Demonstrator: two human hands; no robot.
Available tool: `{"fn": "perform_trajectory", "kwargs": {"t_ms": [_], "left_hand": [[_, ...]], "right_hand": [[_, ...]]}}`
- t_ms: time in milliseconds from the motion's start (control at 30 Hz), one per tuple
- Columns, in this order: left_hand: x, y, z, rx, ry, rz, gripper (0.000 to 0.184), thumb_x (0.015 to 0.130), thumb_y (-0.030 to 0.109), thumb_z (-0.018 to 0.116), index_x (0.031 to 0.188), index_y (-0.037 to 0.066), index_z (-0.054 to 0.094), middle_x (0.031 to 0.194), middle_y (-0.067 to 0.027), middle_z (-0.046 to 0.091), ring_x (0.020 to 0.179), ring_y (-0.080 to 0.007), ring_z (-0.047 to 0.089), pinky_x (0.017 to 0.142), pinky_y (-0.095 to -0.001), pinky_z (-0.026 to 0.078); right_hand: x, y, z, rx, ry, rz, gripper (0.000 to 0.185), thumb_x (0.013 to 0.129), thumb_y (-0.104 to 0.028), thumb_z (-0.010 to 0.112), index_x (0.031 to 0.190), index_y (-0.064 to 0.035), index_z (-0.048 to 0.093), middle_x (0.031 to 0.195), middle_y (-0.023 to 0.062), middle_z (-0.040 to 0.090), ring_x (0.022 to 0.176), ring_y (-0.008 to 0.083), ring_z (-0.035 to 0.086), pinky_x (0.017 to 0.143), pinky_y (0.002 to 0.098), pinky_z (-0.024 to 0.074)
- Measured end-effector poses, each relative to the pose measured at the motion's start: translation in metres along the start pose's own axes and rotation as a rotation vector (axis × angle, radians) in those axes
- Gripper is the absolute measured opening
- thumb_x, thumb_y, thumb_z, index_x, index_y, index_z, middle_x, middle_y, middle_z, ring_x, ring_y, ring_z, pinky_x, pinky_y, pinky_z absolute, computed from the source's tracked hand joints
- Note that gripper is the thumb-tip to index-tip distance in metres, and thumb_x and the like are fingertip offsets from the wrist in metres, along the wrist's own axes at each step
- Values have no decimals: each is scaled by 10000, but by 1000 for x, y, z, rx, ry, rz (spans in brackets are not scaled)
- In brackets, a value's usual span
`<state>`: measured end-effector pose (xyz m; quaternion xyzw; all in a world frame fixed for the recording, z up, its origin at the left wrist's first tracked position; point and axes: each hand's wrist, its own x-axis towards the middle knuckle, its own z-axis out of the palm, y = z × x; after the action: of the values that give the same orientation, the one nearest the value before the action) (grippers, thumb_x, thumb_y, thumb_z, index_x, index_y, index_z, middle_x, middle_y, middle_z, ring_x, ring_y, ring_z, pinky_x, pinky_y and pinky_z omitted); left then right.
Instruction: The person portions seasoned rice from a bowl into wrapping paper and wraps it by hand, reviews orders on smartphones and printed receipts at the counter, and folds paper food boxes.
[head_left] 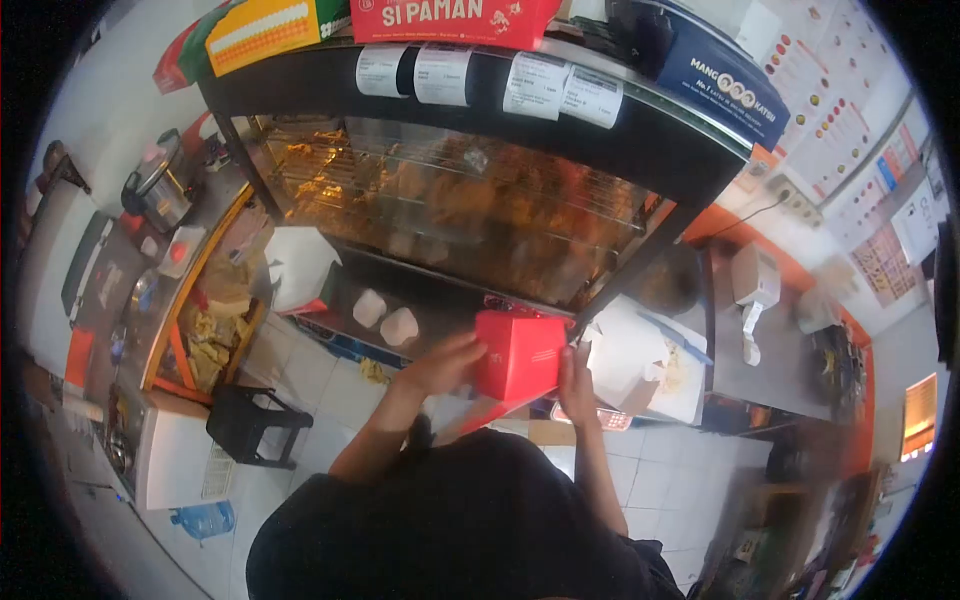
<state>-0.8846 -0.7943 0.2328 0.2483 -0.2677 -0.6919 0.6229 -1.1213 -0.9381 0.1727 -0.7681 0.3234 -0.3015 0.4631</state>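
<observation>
A red cardboard food box [520, 352] is in front of my body, at the edge of the counter under the glass display cabinet. My left hand [447, 364] presses on its left side with the fingers bent against the cardboard. Along its right side lies my right hand [576, 385], thumb and fingers at the edge. A red flap [482, 412] sticks out below the box. Left of it on the counter sit two small white packets [369, 308] and an open box with a white inside [300, 266]. On the right is a white board [632, 365] with crumbs and a blue long tool.
The display cabinet [480, 190] holds fried food on racks; paper slips [535, 85] hang from its top edge. A black stool [258, 425] stands on the floor at left, near a water bottle [204, 519]. A receipt printer [755, 275] is on the right counter.
</observation>
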Motion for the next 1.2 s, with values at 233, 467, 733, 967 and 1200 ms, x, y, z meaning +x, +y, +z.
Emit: {"fn": "perform_trajectory", "kwargs": {"t_ms": [233,467,733,967,1200], "left_hand": [[17,2,-47,193,228,140,305,1022,184,535,1273,16,573,1164,-59,662,1043,-158,645,898,-325,530],[27,-2,-69,813,507,354,323,1009,240,545,1209,-4,610,1044,-85,685,924,-145,634,784,-308,497],[27,-8,7,711,468,385,246,994,216,573,1059,-7,654,822,-119,660,749,-203,638,676,-341,495],[14,4,5,1556,-191,287,205,895,111,609,1082,42,660,948,-150,689,841,-337,669,742,-428,510],[14,-11,-24,1918,-594,224,85,793,109,601,845,125,667,875,-65,658,986,-221,623,922,-376,440]], "right_hand": [[-8,-107,42,-70,-196,-389,509,846,-92,726,1317,-29,545,1370,211,514,1283,375,495,1035,449,435],[20,-119,70,-307,-76,-529,471,807,-90,758,1252,-43,613,1395,210,504,1288,412,483,1044,460,435],[25,-78,87,-276,160,-367,362,729,12,738,1070,-21,621,1346,199,523,1177,387,548,949,430,480],[-24,-36,14,426,-131,208,315,789,-17,752,1055,-46,585,1054,55,616,930,162,613,779,301,503],[-109,151,-95,80,838,593,392,886,-261,721,1149,2,598,921,93,637,802,170,628,617,294,511]]}}
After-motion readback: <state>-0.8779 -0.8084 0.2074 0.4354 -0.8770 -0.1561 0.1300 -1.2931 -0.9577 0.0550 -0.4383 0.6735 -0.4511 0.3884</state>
